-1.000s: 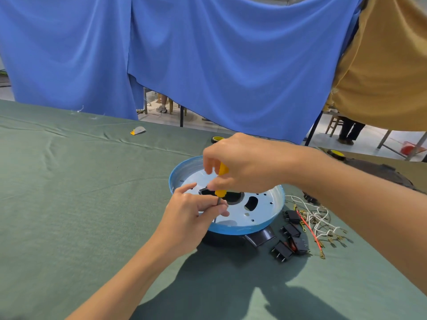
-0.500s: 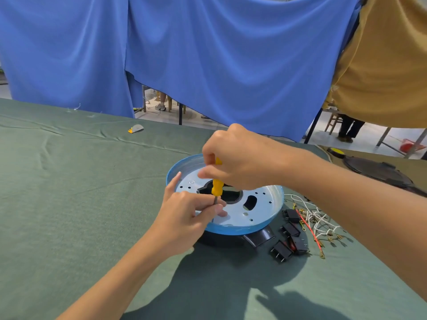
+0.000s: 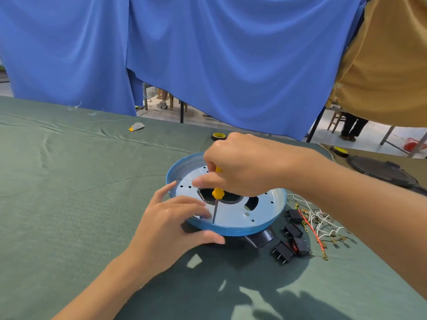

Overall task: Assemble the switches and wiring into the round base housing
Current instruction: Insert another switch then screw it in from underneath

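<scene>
The round base housing, a blue-rimmed dish with a silver perforated plate inside, sits on the table a little right of centre, raised on a black part that juts out under its near edge. A screwdriver with a yellow handle stands nearly upright over the plate, its thin shaft reaching down to the metal close to the near rim. The right hand comes in from the right and has its fingers curled round the top of the handle. The left hand lies on the near-left side of the housing, fingers spread and almost straight over the rim and plate, fingertips just beside the shaft, thumb along the outer blue wall; it grips nothing. Just right of the housing lie several black switches and a tangle of white and red wires. Further back are a yellow tape roll, a second roll, a dark round lid and a small yellow-grey scrap. Blue cloth and tan cloth hang behind.
</scene>
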The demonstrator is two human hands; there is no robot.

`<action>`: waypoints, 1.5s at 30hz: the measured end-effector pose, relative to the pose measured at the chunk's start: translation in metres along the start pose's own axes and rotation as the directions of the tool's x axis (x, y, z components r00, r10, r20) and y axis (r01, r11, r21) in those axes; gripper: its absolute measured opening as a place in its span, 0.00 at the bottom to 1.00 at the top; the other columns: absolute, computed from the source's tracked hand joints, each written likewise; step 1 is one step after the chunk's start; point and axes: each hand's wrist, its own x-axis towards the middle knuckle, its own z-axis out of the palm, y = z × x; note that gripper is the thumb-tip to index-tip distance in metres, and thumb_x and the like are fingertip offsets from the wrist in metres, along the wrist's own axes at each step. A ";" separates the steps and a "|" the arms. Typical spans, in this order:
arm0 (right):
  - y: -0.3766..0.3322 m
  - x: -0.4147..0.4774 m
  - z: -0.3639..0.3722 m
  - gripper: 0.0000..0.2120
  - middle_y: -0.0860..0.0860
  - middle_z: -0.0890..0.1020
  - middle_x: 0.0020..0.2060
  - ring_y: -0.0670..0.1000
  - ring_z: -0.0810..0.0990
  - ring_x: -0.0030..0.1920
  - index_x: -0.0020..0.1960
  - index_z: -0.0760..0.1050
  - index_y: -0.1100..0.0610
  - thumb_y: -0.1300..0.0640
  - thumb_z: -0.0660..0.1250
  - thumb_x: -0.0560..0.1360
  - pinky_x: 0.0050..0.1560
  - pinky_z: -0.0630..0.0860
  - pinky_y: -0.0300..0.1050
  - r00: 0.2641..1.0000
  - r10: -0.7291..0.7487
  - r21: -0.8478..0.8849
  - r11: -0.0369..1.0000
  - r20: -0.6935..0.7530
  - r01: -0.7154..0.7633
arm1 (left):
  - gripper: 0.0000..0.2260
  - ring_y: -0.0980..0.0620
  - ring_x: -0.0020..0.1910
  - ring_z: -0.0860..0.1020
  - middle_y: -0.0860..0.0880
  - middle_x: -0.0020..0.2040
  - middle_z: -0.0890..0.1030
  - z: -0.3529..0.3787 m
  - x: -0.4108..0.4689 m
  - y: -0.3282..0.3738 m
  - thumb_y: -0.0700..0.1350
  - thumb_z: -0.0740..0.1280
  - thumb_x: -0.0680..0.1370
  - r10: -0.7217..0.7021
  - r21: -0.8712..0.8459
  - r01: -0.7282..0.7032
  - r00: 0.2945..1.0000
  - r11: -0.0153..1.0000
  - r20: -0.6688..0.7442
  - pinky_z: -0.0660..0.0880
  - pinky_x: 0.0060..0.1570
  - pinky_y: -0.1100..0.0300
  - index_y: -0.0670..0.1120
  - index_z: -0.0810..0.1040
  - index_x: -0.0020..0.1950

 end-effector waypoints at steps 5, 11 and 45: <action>0.000 -0.005 -0.007 0.09 0.42 0.73 0.36 0.45 0.73 0.40 0.43 0.71 0.48 0.45 0.65 0.78 0.31 0.64 0.38 0.992 -0.103 0.018 0.995 0.071 0.102 | 0.11 0.55 0.45 0.78 0.59 0.43 0.83 -0.001 -0.011 -0.016 0.53 0.67 0.77 0.201 0.115 -0.192 0.978 0.975 -0.065 0.71 0.49 0.56 0.50 0.86 0.45; 0.006 -0.001 -0.008 0.15 0.48 0.76 0.43 0.50 0.75 0.44 0.51 0.70 0.50 0.39 0.65 0.76 0.32 0.67 0.39 0.978 -0.062 0.047 0.997 0.201 0.054 | 0.11 0.55 0.42 0.78 0.60 0.42 0.82 0.002 -0.012 -0.016 0.53 0.67 0.77 0.186 0.104 -0.176 0.978 0.979 -0.092 0.70 0.46 0.58 0.50 0.86 0.44; 0.005 0.006 -0.011 0.10 0.42 0.70 0.37 0.44 0.71 0.40 0.40 0.67 0.44 0.45 0.64 0.78 0.31 0.62 0.38 0.986 -0.106 0.062 0.993 0.129 0.099 | 0.09 0.55 0.58 0.77 0.57 0.55 0.82 -0.006 0.012 -0.024 0.49 0.69 0.76 -0.276 -0.182 0.248 0.950 0.951 -0.144 0.74 0.58 0.44 0.49 0.84 0.53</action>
